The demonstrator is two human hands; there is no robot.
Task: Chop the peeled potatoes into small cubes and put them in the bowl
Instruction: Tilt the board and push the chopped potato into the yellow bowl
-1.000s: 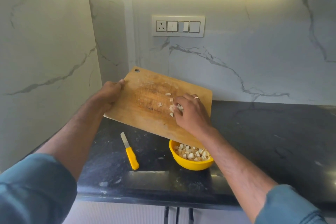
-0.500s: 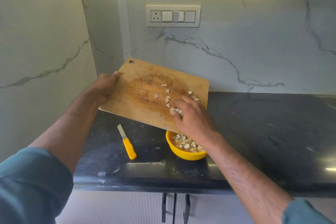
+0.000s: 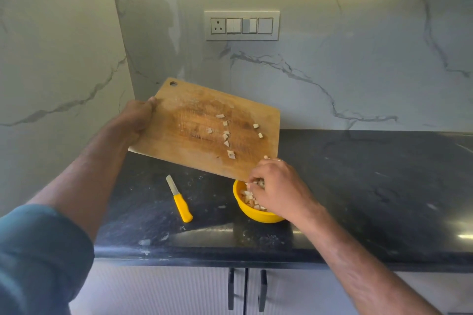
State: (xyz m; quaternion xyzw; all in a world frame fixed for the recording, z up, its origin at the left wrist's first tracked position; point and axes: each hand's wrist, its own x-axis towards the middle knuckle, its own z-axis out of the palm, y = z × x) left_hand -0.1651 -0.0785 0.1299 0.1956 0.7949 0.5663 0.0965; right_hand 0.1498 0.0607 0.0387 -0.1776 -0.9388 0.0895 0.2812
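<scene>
My left hand (image 3: 137, 117) grips the left edge of a wooden cutting board (image 3: 194, 140), held tilted above the counter with its low corner over a yellow bowl (image 3: 252, 215). Several small potato cubes (image 3: 225, 135) still cling to the board. My right hand (image 3: 277, 189) is at the board's low corner, right over the bowl, its fingers curled around a few cubes at the rim. More cubes lie inside the bowl, partly hidden by that hand.
A small knife with a yellow handle (image 3: 182, 207) lies on the black stone counter (image 3: 371, 186), left of the bowl. Marble walls close off the back and left; a switch plate (image 3: 242, 25) sits on the back wall. Cupboard handles (image 3: 231, 289) are below the counter's front edge.
My right hand slid down the board from its middle to the low corner, sweeping cubes over the bowl. The board stays tilted in my left hand.
</scene>
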